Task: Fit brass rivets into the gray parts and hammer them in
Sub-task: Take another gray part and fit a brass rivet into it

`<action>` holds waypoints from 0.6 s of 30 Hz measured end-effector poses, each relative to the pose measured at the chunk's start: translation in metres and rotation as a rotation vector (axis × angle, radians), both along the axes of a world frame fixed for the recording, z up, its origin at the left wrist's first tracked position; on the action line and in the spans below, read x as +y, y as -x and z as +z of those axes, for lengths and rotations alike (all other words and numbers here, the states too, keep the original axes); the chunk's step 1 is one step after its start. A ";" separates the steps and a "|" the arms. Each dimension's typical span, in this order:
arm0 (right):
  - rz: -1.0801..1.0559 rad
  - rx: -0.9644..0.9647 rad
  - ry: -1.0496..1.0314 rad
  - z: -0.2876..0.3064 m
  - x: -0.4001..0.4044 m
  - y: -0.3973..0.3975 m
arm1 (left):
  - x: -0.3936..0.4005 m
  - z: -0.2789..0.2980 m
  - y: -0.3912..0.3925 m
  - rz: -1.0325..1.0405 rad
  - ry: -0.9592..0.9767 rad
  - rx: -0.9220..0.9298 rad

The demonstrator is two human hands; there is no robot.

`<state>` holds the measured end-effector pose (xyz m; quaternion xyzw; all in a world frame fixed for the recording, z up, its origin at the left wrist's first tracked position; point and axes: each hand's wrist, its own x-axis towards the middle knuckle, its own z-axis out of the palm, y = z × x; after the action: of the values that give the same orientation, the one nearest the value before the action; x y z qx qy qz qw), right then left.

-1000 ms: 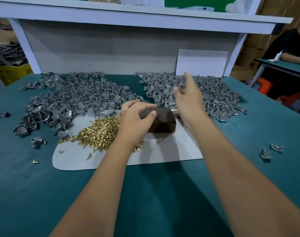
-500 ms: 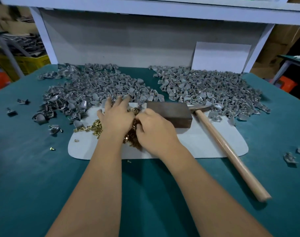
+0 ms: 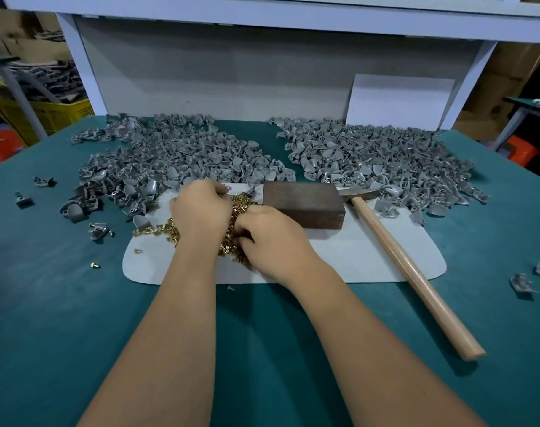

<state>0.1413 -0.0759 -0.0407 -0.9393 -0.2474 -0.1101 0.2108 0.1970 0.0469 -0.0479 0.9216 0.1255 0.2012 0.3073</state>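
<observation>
A heap of brass rivets [image 3: 170, 232] lies on a pale grey pad [image 3: 355, 252], mostly hidden under my hands. My left hand [image 3: 201, 209] sits on the heap's far side with its fingers curled, and a small gray part [image 3: 227, 189] shows at its fingertips. Beside it my right hand [image 3: 273, 240] digs curled fingers into the rivets from the near right. Two big piles of gray parts lie behind, one on the left [image 3: 176, 155] and one on the right [image 3: 370, 155]. A dark block [image 3: 302, 201] stands on the pad, and a wooden-handled hammer [image 3: 410, 272] lies to its right.
The green table [image 3: 62, 318] carries stray gray parts at the left [image 3: 24, 198] and right [image 3: 522, 283], plus a loose rivet [image 3: 94, 265]. A white card [image 3: 398, 101] leans on the back panel under a shelf. A yellow crate [image 3: 56, 114] stands off the table's left.
My right hand came back from the right pile to the rivet heap. My left hand left the block, reached the heap, and its fingers have since curled. The hammer is now uncovered.
</observation>
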 end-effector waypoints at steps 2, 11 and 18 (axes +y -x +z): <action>-0.002 -0.023 -0.042 -0.002 0.000 -0.001 | 0.001 0.001 0.001 0.014 0.017 -0.022; -0.243 -0.239 -0.467 0.006 -0.014 -0.006 | -0.027 0.018 0.007 -0.168 0.735 -0.292; -0.432 -0.264 -0.689 0.011 -0.043 -0.016 | -0.052 0.017 0.017 -0.526 0.660 -0.199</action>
<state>0.1577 -0.1194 -0.0297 -0.8220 -0.0187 -0.3474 0.4509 0.1798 -0.0054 -0.0307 0.7507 -0.0862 0.1532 0.6369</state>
